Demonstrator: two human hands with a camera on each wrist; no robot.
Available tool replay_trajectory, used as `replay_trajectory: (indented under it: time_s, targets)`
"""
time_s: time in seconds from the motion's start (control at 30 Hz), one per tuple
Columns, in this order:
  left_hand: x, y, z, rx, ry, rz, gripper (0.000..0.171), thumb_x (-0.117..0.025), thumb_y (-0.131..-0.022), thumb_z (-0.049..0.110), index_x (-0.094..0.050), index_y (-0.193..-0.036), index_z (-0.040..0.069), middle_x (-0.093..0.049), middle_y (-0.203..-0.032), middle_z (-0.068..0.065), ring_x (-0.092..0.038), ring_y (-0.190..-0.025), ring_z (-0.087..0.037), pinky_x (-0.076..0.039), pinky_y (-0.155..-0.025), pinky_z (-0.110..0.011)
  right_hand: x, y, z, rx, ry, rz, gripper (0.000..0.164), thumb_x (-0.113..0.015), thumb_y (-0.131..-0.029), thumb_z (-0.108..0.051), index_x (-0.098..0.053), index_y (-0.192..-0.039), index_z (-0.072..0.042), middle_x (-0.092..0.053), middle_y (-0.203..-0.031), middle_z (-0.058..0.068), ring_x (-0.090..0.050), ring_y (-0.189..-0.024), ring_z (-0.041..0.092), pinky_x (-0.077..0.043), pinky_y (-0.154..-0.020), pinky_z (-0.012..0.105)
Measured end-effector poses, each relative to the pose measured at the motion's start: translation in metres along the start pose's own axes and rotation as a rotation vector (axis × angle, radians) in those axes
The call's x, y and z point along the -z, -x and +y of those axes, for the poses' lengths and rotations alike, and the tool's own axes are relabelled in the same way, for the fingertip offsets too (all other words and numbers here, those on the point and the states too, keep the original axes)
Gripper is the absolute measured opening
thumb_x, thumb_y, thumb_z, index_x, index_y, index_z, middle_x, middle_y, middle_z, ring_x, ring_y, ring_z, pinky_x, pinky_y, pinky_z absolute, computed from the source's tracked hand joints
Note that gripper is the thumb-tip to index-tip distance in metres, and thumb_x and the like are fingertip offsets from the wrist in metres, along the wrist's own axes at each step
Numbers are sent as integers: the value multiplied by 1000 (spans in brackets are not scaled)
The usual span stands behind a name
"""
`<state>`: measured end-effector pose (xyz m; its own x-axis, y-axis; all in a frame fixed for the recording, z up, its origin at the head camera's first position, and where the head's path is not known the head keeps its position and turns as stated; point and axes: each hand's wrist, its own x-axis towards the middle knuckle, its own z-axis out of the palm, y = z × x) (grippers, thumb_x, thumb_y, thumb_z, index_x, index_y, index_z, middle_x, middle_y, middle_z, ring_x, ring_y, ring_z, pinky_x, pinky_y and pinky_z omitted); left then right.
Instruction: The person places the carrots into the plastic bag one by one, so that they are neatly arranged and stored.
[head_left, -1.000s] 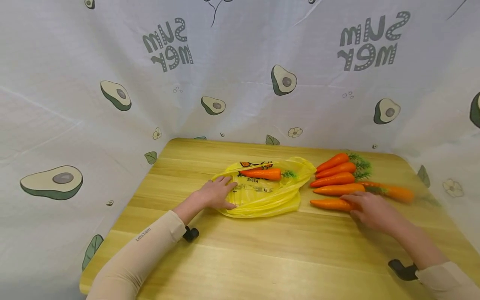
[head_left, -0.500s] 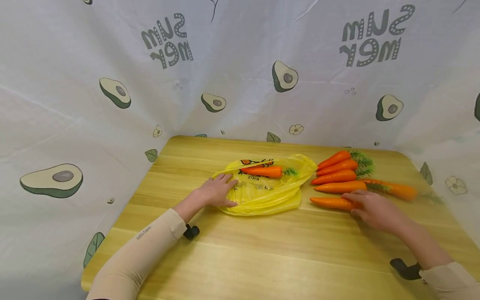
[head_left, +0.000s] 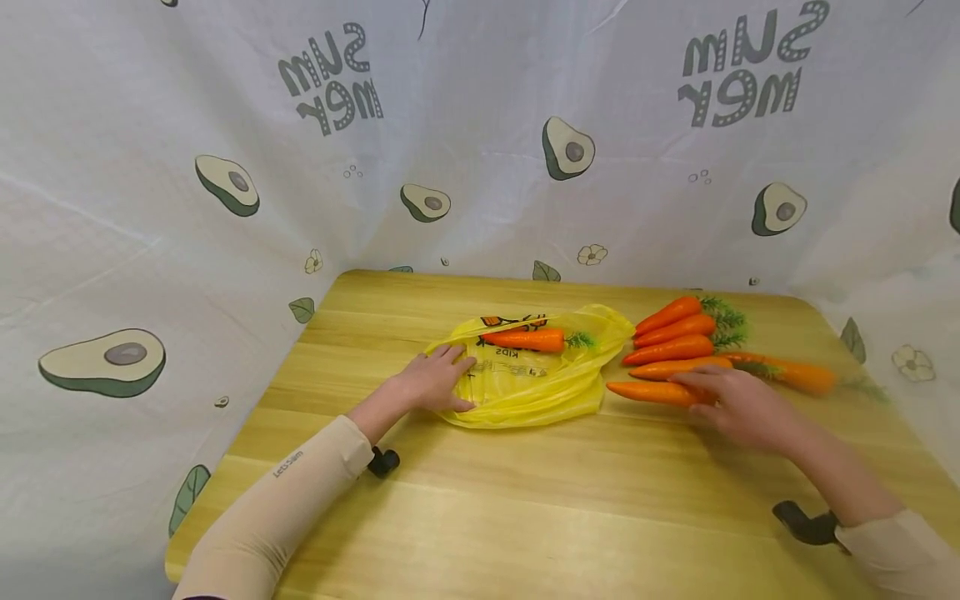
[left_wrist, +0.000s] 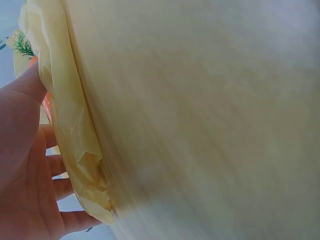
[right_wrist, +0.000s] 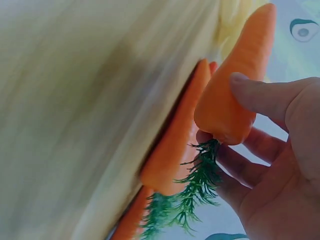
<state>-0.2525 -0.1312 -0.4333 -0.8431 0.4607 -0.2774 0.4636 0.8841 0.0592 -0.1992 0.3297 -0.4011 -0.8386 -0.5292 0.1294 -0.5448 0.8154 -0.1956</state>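
A pale cloth (head_left: 465, 125) with avocado prints and mirrored lettering hangs behind and beside the wooden worktop (head_left: 525, 500), running out of the frame at the top and both sides; the worktop's near edge is cut off too. The left sleeve (head_left: 262, 517) is cropped at the bottom, its small print hard to read, and little more than a cuff shows of the right sleeve (head_left: 903, 554). The yellow bag (head_left: 525, 404) lies crumpled mid-worktop, its mouth gaping and some of its lettering lost in folds. The left hand (head_left: 435, 379) is at the bag's left rim, fingers spread apart; in the left wrist view a fold hides the fingertips. The right hand (head_left: 742, 408) has its fingers clamped on the thick end of the held carrot (right_wrist: 252, 50), thumb on one side; its tip is just beside the bag, but whether it touches the worktop I cannot tell. The bagged carrot (head_left: 536, 339) lies at the bag's mouth, its tip partly covered by plastic. The neighbouring carrot (head_left: 660, 369) lies next to the held one, its top behind the right hand. Beyond it three carrots (head_left: 675, 350) fan out, greens tangled together. The far-right carrot (head_left: 806, 377) blurs toward its leaves. Black fittings (head_left: 806, 525) at both wrists are partly hidden by the arms.
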Motion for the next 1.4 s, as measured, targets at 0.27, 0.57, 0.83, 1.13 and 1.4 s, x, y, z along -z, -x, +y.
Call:
replay_trajectory:
  time_s: [0.27, 0.57, 0.83, 1.13, 1.4]
  targets:
    - [1, 0, 0, 0, 0, -3, 87, -60, -92, 65, -29, -161, 22, -19, -168, -9, -21, -154, -32, -31, -116, -62, 11, -12, -12, 25, 4, -6, 48, -78, -86, -11, -66, -132, -4, -67, -123, 21, -69, -91, 31, -56, -77, 51]
    - [1, -1, -1, 6, -2, -9, 87, -59, -92, 66, -28, -161, 23, -19, -168, -9, -22, -154, -32, -31, -116, -62, 20, -32, -29, 44, -2, -2, 48, -77, -88, -12, -65, -134, -6, -67, -127, 22, -67, -104, 39, -55, -82, 56]
    - [0, -2, 0, 7, -3, -17, 88, -59, -92, 66, -27, -161, 24, -18, -169, -8, -20, -154, -32, -30, -116, -62, 23, -51, -42, 52, -9, -12, 48, -77, -88, -14, -65, -134, -6, -67, -126, 19, -67, -105, 39, -54, -87, 58]
    - [3, -1, -1, 7, -7, -19, 88, -59, -92, 66, -27, -161, 23, -18, -169, -9, -20, -154, -31, -30, -117, -62, 26, -71, -55, 44, 14, -28, 47, -77, -89, -16, -66, -134, -8, -67, -125, 20, -66, -104, 37, -54, -88, 57]
    - [7, 2, 3, 2, 1, -24, 87, -61, -92, 64, -28, -161, 22, -18, -168, -9, -20, -154, -33, -30, -116, -62, 25, -86, -66, 65, 12, -38, 45, -75, -91, -19, -66, -135, -12, -68, -120, 13, -64, -88, 24, -56, -76, 47]
